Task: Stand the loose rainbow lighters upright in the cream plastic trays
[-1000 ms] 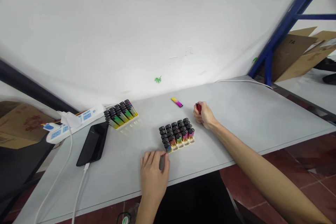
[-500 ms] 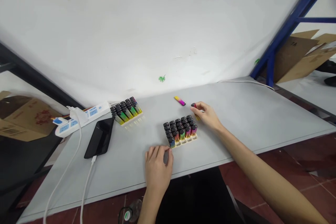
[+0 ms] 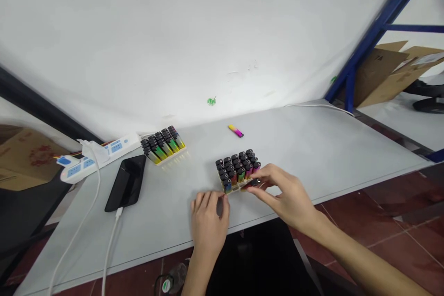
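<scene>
My right hand (image 3: pixel 287 194) pinches a lighter (image 3: pixel 255 181) with a black top and a reddish body between thumb and fingers. It holds this lighter tilted at the front row of a pale rack (image 3: pixel 235 188). Several black-topped lighters (image 3: pixel 238 164) in different colours stand upright in that rack. At the rack's near left corner, my left hand (image 3: pixel 209 217) rests on the table, its thumb and forefinger closed on the corner. Farther back, a yellow and pink lighter (image 3: pixel 236 130) lies flat on the table.
On the left stands a second rack (image 3: pixel 170 160) of lighters. A black phone (image 3: pixel 125 184) with a white cable lies near it, beside a white power strip (image 3: pixel 104 157). A wall borders the table's back. Cardboard boxes (image 3: pixel 381 71) sit beyond the blue frame (image 3: pixel 350 88) at right.
My right hand has brought the lighter from behind the rack's right side toward me, to the rack's front edge. My left hand keeps its place at the corner. The view has shifted slightly.
</scene>
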Available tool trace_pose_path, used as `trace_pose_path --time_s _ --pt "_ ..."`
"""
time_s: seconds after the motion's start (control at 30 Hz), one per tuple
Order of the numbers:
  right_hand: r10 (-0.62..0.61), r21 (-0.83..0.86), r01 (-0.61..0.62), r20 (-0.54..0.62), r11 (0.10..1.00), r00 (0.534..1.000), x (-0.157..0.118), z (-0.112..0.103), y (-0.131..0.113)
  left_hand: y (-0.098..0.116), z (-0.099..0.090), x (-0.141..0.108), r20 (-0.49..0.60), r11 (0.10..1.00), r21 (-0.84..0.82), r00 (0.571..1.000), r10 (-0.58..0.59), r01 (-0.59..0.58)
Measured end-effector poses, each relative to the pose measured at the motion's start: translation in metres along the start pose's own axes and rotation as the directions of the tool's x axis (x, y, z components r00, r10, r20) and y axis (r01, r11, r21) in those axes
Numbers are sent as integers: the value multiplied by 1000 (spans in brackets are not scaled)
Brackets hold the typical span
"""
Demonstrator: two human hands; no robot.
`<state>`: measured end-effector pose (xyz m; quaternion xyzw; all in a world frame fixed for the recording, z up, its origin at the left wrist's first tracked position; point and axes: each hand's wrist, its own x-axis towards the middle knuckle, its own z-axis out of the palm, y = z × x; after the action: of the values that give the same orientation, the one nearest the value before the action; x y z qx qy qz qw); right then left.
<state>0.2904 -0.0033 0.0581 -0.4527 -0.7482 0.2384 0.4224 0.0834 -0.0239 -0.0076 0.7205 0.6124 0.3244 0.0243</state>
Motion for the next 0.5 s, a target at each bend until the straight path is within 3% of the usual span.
trace_pose_path --time_s 0.17,0.37,0.5 --pt "62 -117 -53 76 992 995 9 30 11 0 0 0 1 1000 -22 1000 -1 1" --pt "95 -338 -62 80 939 992 9 31 9 1 -2 0 10 999 -45 1000 4 -4" --pt "91 -365 -57 77 929 993 11 34 8 0 -2 0 18 999 -51 1000 8 -7"
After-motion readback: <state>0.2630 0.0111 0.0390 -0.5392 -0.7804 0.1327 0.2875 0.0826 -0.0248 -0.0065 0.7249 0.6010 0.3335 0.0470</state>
